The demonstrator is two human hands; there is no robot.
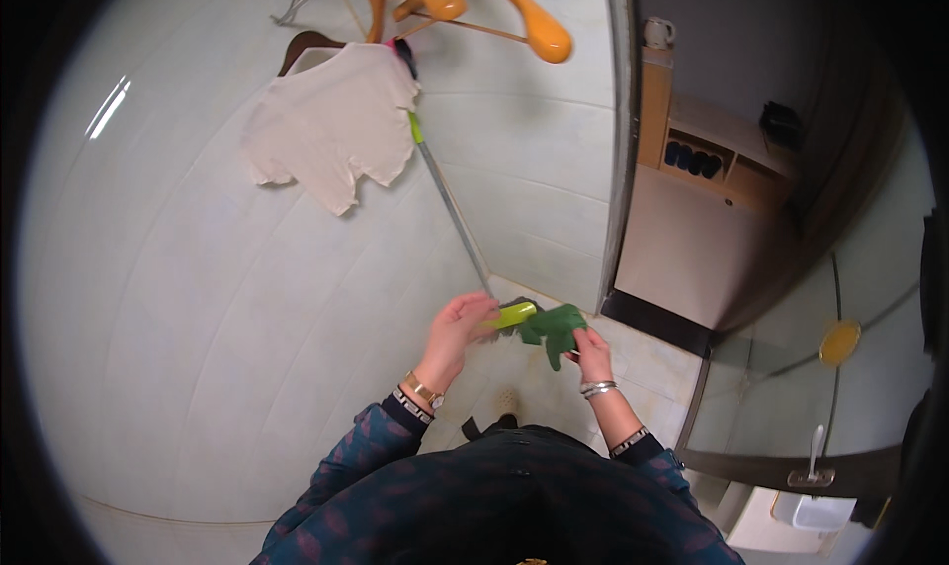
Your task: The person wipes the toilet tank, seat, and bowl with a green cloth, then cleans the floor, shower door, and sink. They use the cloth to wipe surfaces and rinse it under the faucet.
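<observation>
My right hand (593,355) pinches the edge of a limp dark green piece (559,333), with finger-like ends like a rubber glove. It hangs in front of me to the left of that hand. My left hand (455,340) is raised beside it, fingers stretched out and slightly blurred, with nothing visible in them. Between the hands shows the bright yellow-green head (516,315) of a broom or mop, low in the corner. Its grey pole (453,204) leans up along the wall. Whether my left fingertips touch the head, I cannot tell.
A pale torn-edged shirt (326,120) hangs on a dark hanger at upper left. Orange wooden hangers (549,36) hang overhead. To the right are a doorway sill (657,320), a wooden shelf (732,160) and a door with a handle (813,476). My shoe (508,401) stands on the tiles.
</observation>
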